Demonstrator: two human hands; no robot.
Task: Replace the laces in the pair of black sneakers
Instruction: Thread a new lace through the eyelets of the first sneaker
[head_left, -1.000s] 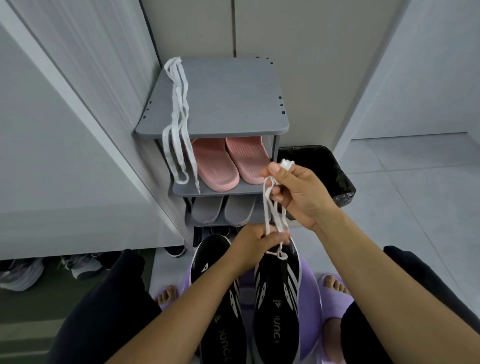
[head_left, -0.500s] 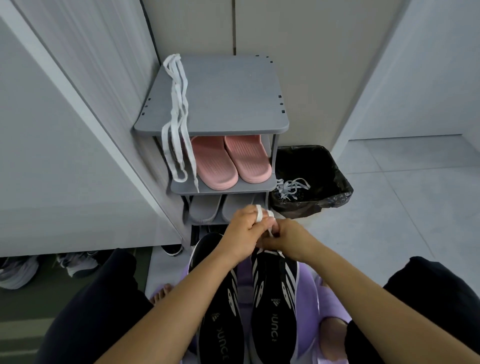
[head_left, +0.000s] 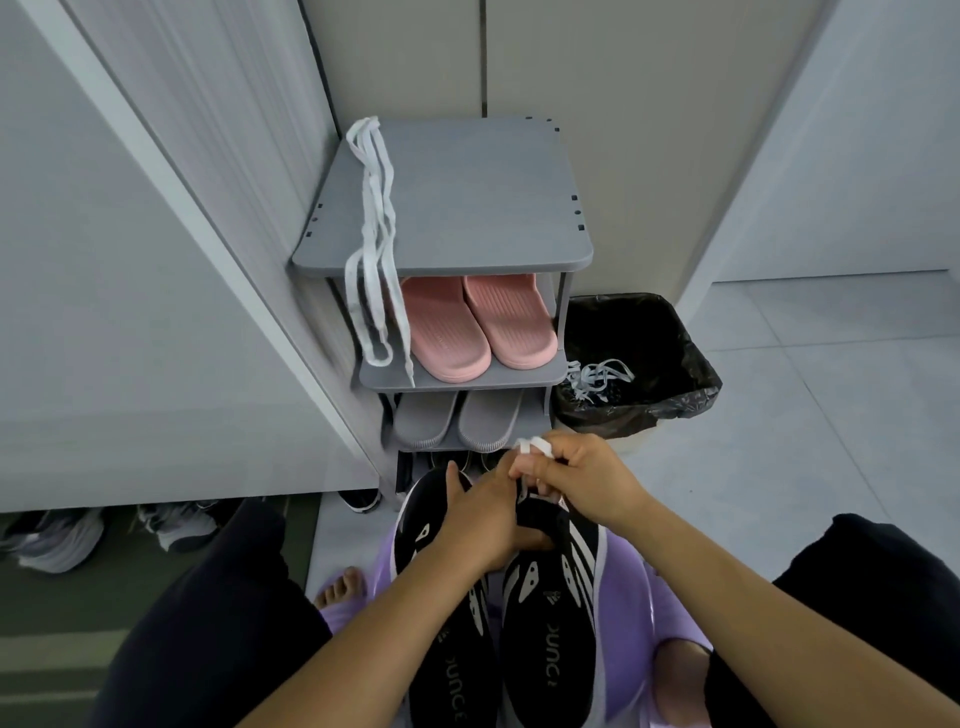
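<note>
Lace (head_left: 532, 446) now in right hand's (head_left: 589, 486) pinch

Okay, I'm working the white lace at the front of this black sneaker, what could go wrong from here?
Two things, possibly. The white lace is bunched in your right hand close to the right sneaker, so it could knot or snag as you pull. The spare laces hang far over the edge of the gray rack and might slide off onto the floor.
</note>
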